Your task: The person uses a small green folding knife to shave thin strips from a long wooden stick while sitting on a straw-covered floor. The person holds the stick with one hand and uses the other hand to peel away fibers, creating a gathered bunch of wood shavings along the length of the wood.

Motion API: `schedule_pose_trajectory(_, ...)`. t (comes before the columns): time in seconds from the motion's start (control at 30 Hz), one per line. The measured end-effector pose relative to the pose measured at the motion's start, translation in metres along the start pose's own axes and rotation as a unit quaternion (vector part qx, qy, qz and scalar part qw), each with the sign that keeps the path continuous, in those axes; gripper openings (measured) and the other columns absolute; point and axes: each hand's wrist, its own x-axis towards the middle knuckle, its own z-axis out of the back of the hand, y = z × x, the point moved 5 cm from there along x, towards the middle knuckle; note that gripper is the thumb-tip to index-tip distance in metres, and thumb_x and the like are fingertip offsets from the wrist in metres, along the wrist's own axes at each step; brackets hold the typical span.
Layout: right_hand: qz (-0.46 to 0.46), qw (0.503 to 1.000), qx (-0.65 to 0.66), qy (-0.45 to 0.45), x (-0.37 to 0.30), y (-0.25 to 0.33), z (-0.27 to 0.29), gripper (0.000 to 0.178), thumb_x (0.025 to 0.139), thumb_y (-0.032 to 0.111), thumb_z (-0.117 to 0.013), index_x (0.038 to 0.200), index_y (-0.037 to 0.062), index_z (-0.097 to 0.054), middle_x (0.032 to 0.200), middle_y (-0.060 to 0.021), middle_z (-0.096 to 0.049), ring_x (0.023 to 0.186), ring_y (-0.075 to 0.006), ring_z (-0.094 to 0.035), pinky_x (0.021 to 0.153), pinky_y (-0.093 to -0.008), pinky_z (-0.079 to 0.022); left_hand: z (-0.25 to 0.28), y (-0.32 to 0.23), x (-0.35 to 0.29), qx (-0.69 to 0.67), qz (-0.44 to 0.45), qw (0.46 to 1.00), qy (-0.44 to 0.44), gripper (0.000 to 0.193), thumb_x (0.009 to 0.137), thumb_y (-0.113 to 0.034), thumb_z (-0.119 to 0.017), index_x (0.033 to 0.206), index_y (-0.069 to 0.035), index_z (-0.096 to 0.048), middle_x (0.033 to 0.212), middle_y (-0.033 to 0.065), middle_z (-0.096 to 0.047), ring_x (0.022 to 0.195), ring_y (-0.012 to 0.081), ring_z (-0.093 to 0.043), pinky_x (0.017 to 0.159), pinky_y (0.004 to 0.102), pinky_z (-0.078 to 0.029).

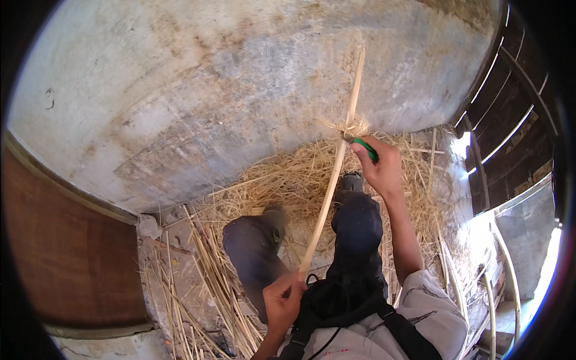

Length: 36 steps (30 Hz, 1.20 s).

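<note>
Stained wall (pixel 198 96), straw-littered floor: a long pale strip (pixel 326 210) spans two hands

Fingers of the right hand (pixel 379 165) close firmly around a green-handled tool (pixel 367 150), whose small dark head meets the strip in its upper half. Down by the waist, the left hand (pixel 283 303) pinches the strip's lower end between thumb and fingers. Between those grips the strip slants up and to the right, its upper tip pointing toward the wall. Thin curled shavings (pixel 360 126) bunch around it just beyond the tool.

Farther out, dark-trousered legs (pixel 358 231) stand either side of the strip's middle, and a heap of loose shavings (pixel 288 174) spreads along the wall's foot. Long thin sticks (pixel 210 270) lie at the left. Past them is a brown panel (pixel 72 240); a dark slatted panel (pixel 510 120) stands at the far right.
</note>
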Motion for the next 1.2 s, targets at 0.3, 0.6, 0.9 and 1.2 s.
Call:
schedule_pose_trajectory(0.3,0.084,0.982,0.134,0.099,-0.067,0.047,-0.021,0.025,0.094,0.028,-0.080,0.102,0.0050,-0.076,0.081,-0.0094,-0.071,0.066,-0.0260,-0.069,0.059,-0.0358,-0.051,-0.001,-0.007,0.020,-0.115,0.046,0.991,-0.042,0.018,0.106,-0.009,-0.068,0.112,0.004,-0.079,0.082,0.0049,-0.069,0.063,0.0069,-0.057,0.056,0.0248,-0.044)
schedule_pose_trajectory(0.6,0.209,0.962,0.082,0.158,-0.099,0.079,-0.021,0.030,0.085,0.035,-0.086,0.102,0.0129,-0.076,0.083,-0.0017,-0.072,0.059,-0.0243,-0.066,0.055,-0.0369,-0.050,0.001,-0.019,0.038,-0.053,-0.021,0.997,-0.043,0.028,0.101,-0.002,-0.073,0.129,0.001,-0.076,0.087,0.0046,-0.070,0.074,0.0056,-0.057,0.063,0.0224,-0.045)
schedule_pose_trajectory(0.9,0.185,0.978,0.019,0.097,-0.092,0.080,-0.017,0.026,0.086,0.035,-0.086,0.096,0.0130,-0.078,0.079,-0.0026,-0.073,0.058,-0.0242,-0.067,0.054,-0.0351,-0.051,-0.002,-0.033,0.038,0.039,-0.063,0.995,-0.069,0.028,0.099,-0.001,-0.074,0.127,0.004,-0.075,0.083,0.0069,-0.070,0.074,0.0091,-0.059,0.066,0.0250,-0.047)
schedule_pose_trajectory(1.2,0.114,0.991,0.040,0.062,-0.060,0.049,-0.019,0.025,0.090,0.032,-0.084,0.100,0.0093,-0.079,0.089,-0.0086,-0.078,0.066,-0.0286,-0.073,0.059,-0.0375,-0.056,-0.004,-0.031,0.031,0.063,-0.055,0.994,-0.070,0.027,0.100,-0.006,-0.073,0.125,0.004,-0.075,0.076,0.0056,-0.065,0.070,0.0074,-0.052,0.061,0.0256,-0.041)
